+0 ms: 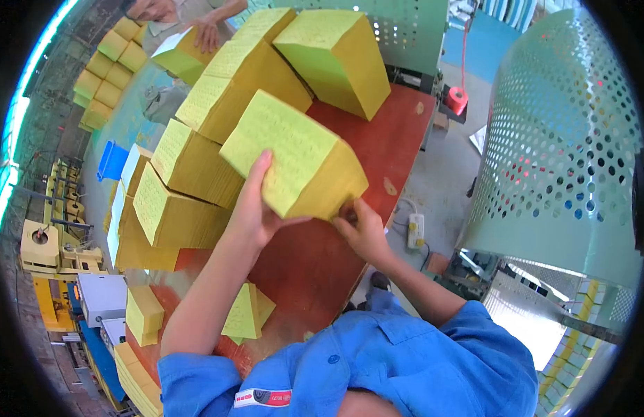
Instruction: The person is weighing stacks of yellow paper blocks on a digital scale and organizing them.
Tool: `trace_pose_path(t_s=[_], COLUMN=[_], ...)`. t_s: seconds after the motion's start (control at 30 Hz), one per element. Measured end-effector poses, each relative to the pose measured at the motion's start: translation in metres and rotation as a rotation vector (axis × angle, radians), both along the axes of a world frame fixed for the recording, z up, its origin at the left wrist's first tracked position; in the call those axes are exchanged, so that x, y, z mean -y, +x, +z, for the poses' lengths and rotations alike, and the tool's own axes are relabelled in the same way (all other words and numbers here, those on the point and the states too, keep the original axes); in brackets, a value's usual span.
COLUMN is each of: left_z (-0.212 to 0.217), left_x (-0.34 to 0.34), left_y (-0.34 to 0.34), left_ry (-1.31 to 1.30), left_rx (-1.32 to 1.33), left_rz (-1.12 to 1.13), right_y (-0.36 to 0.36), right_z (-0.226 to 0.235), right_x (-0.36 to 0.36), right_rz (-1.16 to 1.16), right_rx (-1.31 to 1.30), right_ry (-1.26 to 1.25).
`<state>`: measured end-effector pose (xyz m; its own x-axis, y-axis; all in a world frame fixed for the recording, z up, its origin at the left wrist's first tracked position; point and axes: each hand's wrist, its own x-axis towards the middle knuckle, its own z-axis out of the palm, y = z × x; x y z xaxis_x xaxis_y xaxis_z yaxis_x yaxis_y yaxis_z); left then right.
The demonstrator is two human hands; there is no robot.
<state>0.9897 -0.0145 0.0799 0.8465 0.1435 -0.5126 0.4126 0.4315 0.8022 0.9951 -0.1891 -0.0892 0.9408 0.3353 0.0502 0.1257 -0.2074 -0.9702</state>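
A thick stack of yellow paper sheets point(294, 156) is held tilted above the red-brown table point(377, 146). My left hand point(252, 208) grips its near left side, fingers up along the top face. My right hand point(360, 229) pinches its lower right corner. Both forearms come up from my blue work jacket at the bottom. Several similar yellow stacks point(190, 163) lie in a row on the table just behind and left of the held one.
A large yellow stack point(336, 55) sits at the table's far end. Small yellow stacks point(247, 313) lie near me. Another person's hand point(207, 31) rests on a stack at the top left. A perforated green machine guard point(565, 139) stands on the right; an orange spool point(456, 99) is beyond the table.
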Motion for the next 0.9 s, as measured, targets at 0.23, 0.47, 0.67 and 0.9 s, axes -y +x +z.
trace_pose_path(t_s=[0.23, 0.47, 0.67, 0.9], left_z=[-0.011, -0.002, -0.016, 0.038], left_x=[-0.008, 0.002, -0.015, -0.035], left_y=[0.106, 0.146, 0.122, -0.078], left_ry=[0.042, 0.075, -0.031, 0.413], left_rx=[-0.020, -0.041, -0.001, 0.209], left_rz=[0.036, 0.056, 0.005, -0.015], right_y=[0.074, 0.102, 0.082, 0.078], right_z=[0.004, -0.005, 0.002, -0.045], right_x=[-0.030, -0.027, -0.036, 0.000], right_rz=[-0.180, -0.212, -0.034, -0.047], right_rx=[0.119, 0.210, 0.230, 0.297], right_ry=[-0.115, -0.147, -0.160, 0.122])
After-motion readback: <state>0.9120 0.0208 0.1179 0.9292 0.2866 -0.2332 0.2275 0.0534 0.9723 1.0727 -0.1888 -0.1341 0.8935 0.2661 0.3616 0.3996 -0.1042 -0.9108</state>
